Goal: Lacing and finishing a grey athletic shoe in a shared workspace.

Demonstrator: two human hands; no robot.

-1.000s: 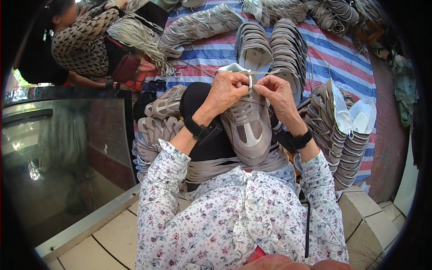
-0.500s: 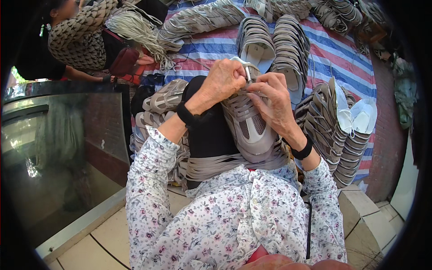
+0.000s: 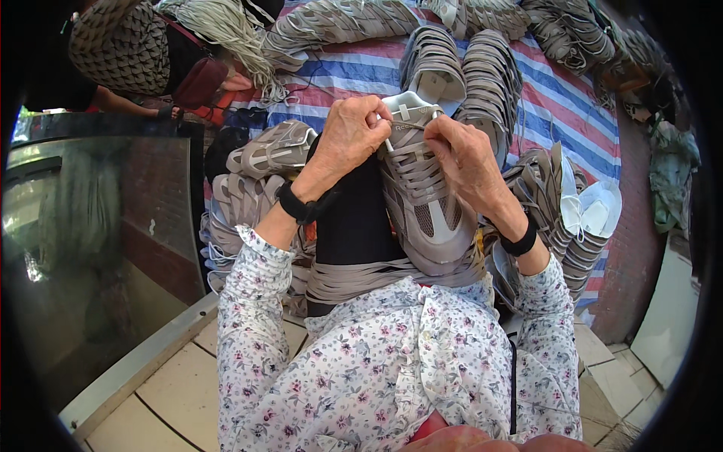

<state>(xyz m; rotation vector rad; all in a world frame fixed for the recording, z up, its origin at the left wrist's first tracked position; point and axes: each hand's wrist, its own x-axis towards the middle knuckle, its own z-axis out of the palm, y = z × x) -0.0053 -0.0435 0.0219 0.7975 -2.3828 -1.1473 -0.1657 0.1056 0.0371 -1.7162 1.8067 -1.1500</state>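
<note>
A grey-beige sneaker upper point(image 3: 437, 235) lies on my lap, its toe toward me and its collar away. Flat laces point(image 3: 414, 172) run in rows across its front. My left hand point(image 3: 354, 134) is closed at the left of the tongue, pinching a pale lace end beside the top eyelets. On the opposite side, my right hand point(image 3: 468, 160) is closed too, with a lace pinched between thumb and forefinger. The white-lined tongue opening point(image 3: 410, 103) shows between the hands. Across my thighs lies a bundle of loose beige laces point(image 3: 354, 282).
Nested stacks of shoe uppers point(image 3: 493, 79) stand on a striped sheet point(image 3: 557, 113). More uppers point(image 3: 275, 151) are piled at my left, near a glass-sided cabinet point(image 3: 105, 218). A person point(image 3: 124, 49) sits at the far left beside a heap of laces point(image 3: 218, 38).
My hands have moved apart from the shared lace above the shoe, one to each side of the tongue. The tongue and upper lacing now show between them. The view has shifted slightly.
</note>
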